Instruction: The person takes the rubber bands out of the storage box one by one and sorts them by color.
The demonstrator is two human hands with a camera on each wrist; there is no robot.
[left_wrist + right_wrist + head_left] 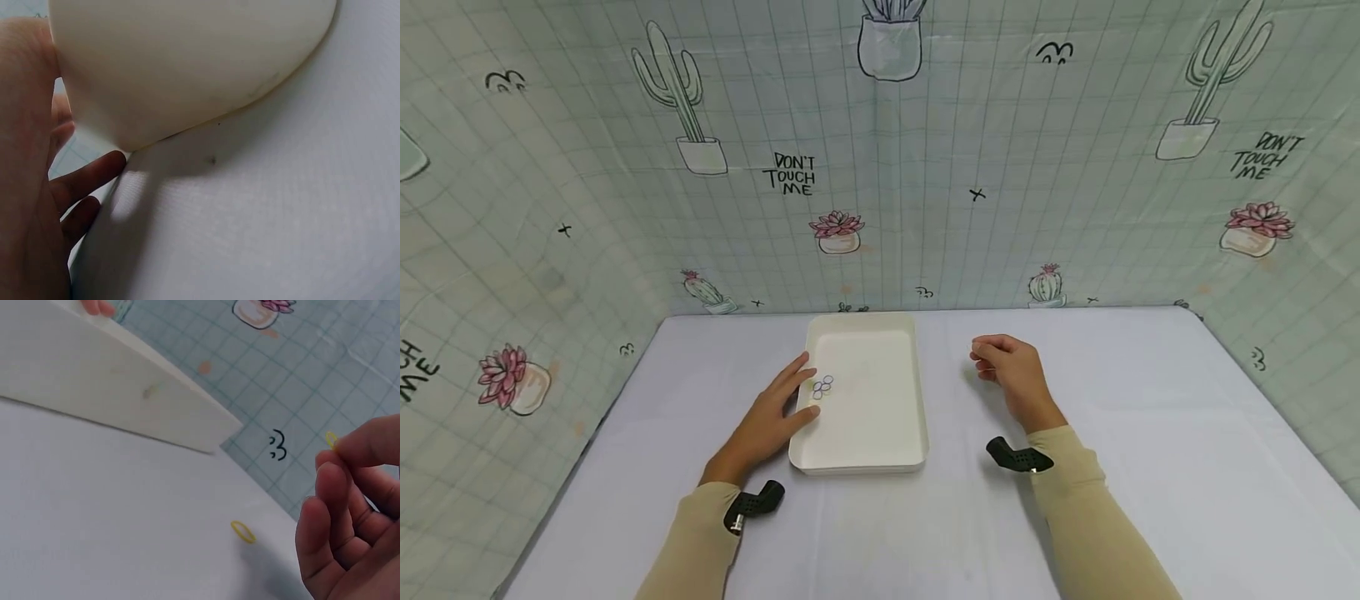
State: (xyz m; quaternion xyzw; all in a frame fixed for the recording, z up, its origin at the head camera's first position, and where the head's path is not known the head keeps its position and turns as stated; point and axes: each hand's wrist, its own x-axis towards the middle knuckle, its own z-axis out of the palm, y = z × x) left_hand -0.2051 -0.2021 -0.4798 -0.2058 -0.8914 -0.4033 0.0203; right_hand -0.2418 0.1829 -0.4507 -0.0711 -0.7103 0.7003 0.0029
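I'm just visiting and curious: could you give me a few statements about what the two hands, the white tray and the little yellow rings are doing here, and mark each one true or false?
1. The left hand rests on the left rim of the white tray. True.
2. The right hand lies flat inside the tray. False: it is on the table to the right of the tray, apart from it, fingers curled.
3. The right fingertips pinch a small yellow ring. True.
4. Another yellow ring lies loose on the table. True.
5. The tray is piled full of rings. False: it shows only a small printed circle mark.
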